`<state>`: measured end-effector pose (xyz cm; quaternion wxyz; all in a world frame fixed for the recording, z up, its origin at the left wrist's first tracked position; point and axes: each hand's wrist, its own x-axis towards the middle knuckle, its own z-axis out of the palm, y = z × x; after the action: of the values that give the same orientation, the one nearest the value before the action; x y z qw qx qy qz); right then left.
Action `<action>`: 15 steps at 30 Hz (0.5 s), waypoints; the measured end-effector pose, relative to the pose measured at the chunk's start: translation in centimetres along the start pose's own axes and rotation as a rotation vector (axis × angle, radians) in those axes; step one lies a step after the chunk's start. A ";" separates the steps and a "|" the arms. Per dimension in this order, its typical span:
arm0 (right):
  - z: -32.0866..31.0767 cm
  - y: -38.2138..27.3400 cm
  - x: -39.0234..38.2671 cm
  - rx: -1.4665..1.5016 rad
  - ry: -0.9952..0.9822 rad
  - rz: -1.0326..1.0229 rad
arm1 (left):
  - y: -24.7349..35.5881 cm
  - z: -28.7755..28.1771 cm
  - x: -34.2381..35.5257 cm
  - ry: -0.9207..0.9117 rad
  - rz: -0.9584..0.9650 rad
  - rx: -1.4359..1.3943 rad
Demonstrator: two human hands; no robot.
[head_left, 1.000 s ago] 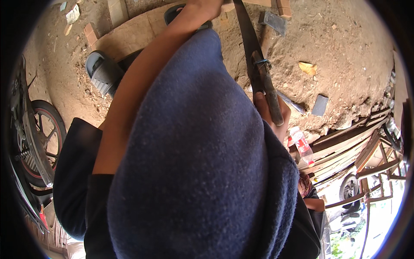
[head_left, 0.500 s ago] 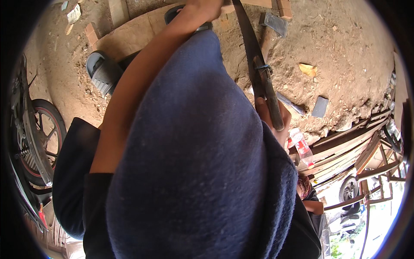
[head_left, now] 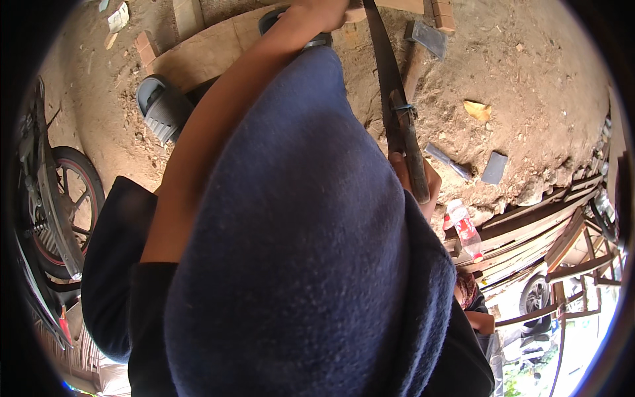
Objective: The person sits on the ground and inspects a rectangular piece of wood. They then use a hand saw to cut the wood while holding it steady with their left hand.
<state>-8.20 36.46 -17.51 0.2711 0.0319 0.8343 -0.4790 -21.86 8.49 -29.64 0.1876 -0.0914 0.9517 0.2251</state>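
In my right hand (head_left: pixel 425 184) is the handle of a handsaw (head_left: pixel 381 59). Its long dark toothed blade points away from me, running up past the top edge of the picture. Blue cord is tied round the wooden handle near the blade. My left arm stretches forward, and my left hand (head_left: pixel 325 13) is closed on a pale piece of wood (head_left: pixel 355 12) just left of the blade. The picture's top edge cuts off the blade's far end. Dark blue cloth in front of me covers much of the middle and partly hides my right hand.
A hammer (head_left: pixel 426 40), a chisel-like tool (head_left: pixel 448 161), a grey block (head_left: pixel 494 167) and a yellow leaf (head_left: pixel 477 110) lie on the dirt right. Beyond are a plastic bottle (head_left: pixel 465 229) and stacked planks (head_left: pixel 522 228). Sandals (head_left: pixel 165 112) and a motorcycle wheel (head_left: pixel 74 205) show left.
My right hand and the saw have drawn slightly back toward me. The left hand stays on the wood. The whole view has shifted a little.
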 end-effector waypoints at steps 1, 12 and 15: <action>0.0 0.1 0.2 0.020 0.000 -0.005 | 0.0 0.3 0.3 0.011 0.020 0.018; 0.6 -0.5 0.9 0.007 0.028 -0.045 | 0.3 0.1 -0.1 -0.003 -0.016 -0.030; 1.1 -1.6 3.4 0.045 -0.015 -0.049 | 0.8 0.7 0.4 0.015 -0.006 -0.016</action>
<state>-11.09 34.00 -18.30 0.2647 0.0140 0.8218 -0.5043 -22.20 9.46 -30.09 0.1803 -0.0976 0.9509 0.2317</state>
